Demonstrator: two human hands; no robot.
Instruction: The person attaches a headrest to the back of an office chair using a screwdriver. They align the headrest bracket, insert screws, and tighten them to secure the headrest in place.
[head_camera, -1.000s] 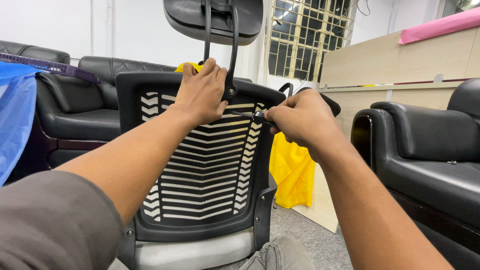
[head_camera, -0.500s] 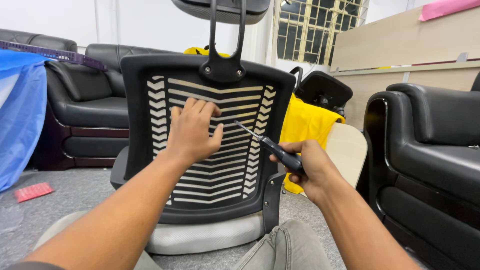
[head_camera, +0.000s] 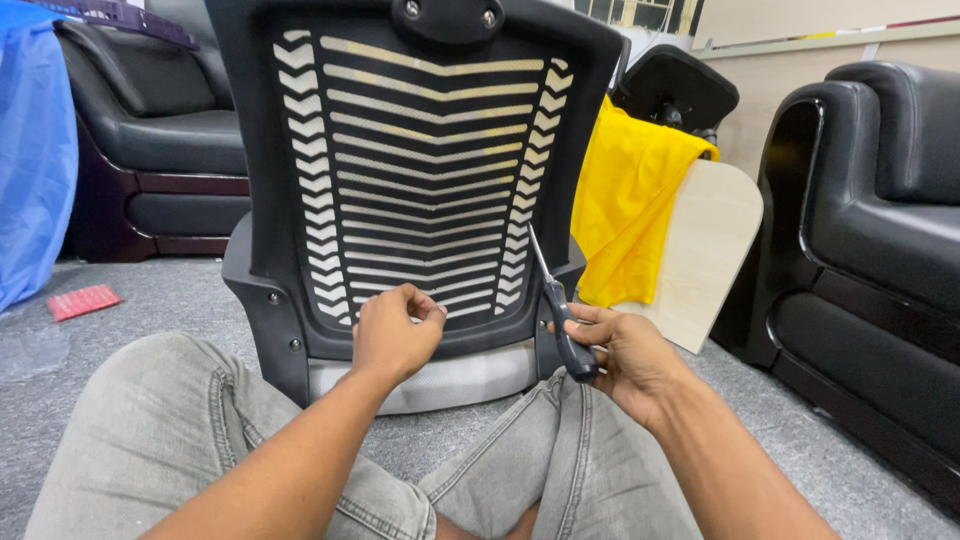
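Blue sheeting (head_camera: 35, 150) was seen at the far left, hung in front of a black sofa (head_camera: 150, 140), with a small red packet (head_camera: 83, 300) lying on the grey carpet (head_camera: 150, 300) below it. Further right, the black chair back (head_camera: 415, 170) stood upright before the seated person, its slotted panel facing the camera and its grey seat cushion (head_camera: 450, 380) showing beneath. The left hand (head_camera: 393, 335) was held against the lower edge of the slotted panel, fingers curled loosely inward; whether anything small was pinched there could not be told. Just beside the chair's right side bracket, the right hand (head_camera: 620, 355) was closed around the black handle of a screwdriver (head_camera: 558, 310), whose shaft pointed up along the panel's right edge, the tip close to or touching the slots. Beyond it, a yellow cloth (head_camera: 625, 190) was draped over a pale wooden board (head_camera: 705, 250), and a black armchair (head_camera: 870, 230) filled the right side.

A slip was judged possible: were the tip pressed at this slant, it could skate off and scratch the plastic or jab the nearby left hand. The chair, braced only lightly, could also be tipped forward by a firm push.
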